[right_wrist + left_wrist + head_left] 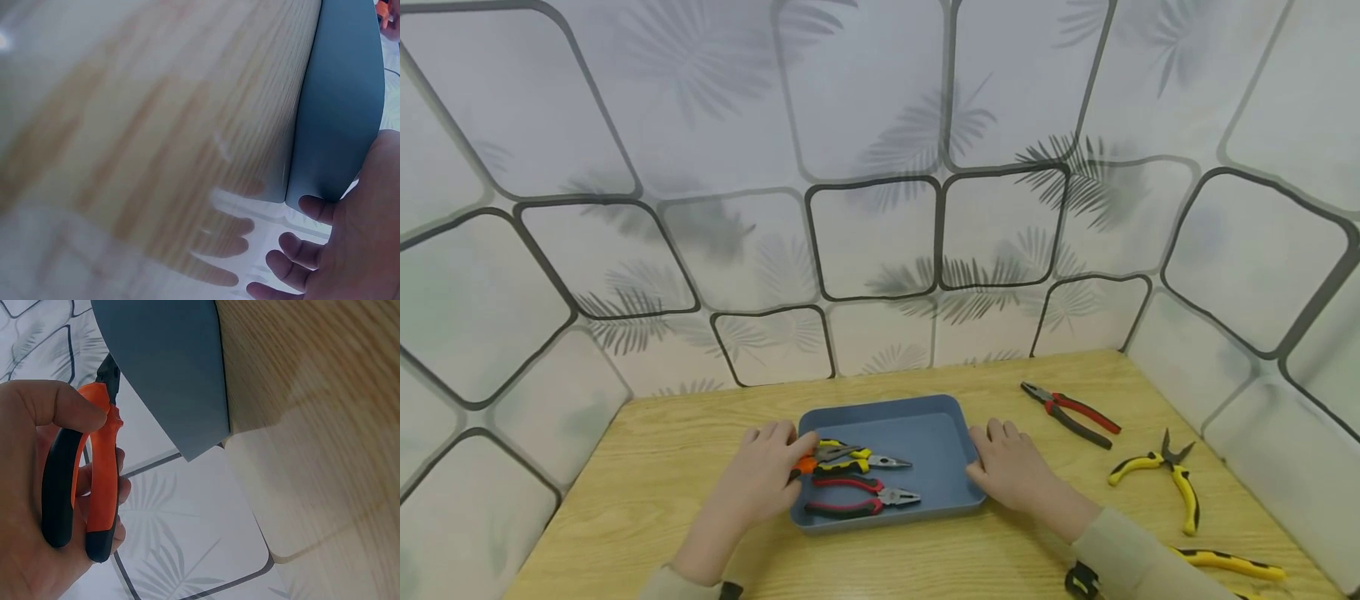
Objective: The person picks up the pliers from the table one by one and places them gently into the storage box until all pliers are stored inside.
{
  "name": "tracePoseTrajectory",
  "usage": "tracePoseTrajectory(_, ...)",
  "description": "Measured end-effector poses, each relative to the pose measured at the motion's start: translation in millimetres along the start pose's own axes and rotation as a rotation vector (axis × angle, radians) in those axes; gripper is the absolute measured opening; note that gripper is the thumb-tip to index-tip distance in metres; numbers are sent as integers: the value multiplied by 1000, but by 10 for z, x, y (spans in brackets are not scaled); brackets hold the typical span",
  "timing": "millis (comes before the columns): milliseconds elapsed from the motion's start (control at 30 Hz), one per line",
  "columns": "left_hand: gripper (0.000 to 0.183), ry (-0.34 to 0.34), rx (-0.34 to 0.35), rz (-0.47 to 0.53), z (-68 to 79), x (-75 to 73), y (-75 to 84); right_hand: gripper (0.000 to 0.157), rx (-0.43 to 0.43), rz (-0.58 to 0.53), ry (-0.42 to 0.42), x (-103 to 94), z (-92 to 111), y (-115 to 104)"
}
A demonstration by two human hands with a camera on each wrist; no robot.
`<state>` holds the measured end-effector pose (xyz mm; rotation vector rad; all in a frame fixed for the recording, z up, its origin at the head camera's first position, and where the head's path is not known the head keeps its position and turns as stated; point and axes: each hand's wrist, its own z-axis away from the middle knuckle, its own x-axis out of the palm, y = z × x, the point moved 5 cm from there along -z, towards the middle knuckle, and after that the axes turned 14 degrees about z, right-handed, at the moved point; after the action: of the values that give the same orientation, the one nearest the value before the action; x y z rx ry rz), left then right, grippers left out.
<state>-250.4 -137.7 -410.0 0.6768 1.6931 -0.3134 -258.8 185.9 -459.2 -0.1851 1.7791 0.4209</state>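
Note:
A blue-grey tray (936, 433) sits on the table between both hands. My left hand (760, 471) grips the orange-and-black handles of pliers (103, 469) at the tray's left edge, with the jaws over the inside. Yellow-and-black long-nose pliers (880, 461) lie in the tray, partly covered by the orange pair. Nearer to me in it are red-and-black pliers (857, 500). My right hand (1015, 467) holds the tray's right rim, thumb over the edge and a fingertip against the outer wall. In the right wrist view its other fingers stand apart from the tray.
Right of the tray, red-and-black pliers (1067, 412) lie on the wooden table (700, 417). Nearby are spread yellow pliers (1172, 475). Another yellow-handled tool (1232, 562) is partly hidden by the right sleeve. A patterned curtain (880, 233) surrounds the table's back and sides.

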Motion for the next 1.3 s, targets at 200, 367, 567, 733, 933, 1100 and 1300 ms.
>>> tracePoseTrajectory(200, 39, -12, 11, 3, -21, 32, 22, 16, 1, 6, -12, -8, 14, -8)
tracePoseTrajectory(367, 39, -25, 17, 0, -44, 55, 46, 19, 1, 25, 34, -13, 31, -17)
tracePoseTrajectory(567, 41, -42, 20, 14, -80, 67, 80, 21, 13, 14, 8, 7, 26, -12)
tracePoseTrajectory(733, 40, -55, 32, 10, -113, 94, 109, 27, 24, 7, -48, 27, 11, -6)
tracePoseTrajectory(933, 39, -29, 45, 11, -151, 123, 134, 23, 31, 4, -71, 40, 2, -2)
tracePoseTrajectory(1100, 39, -5, 61, 12, -183, 149, 135, 23, 30, -1, -72, 48, -6, 0)
tracePoseTrajectory(1300, 41, -10, 66, 29, -246, 178, 147, 26, 30, 12, -70, 47, -11, 5)
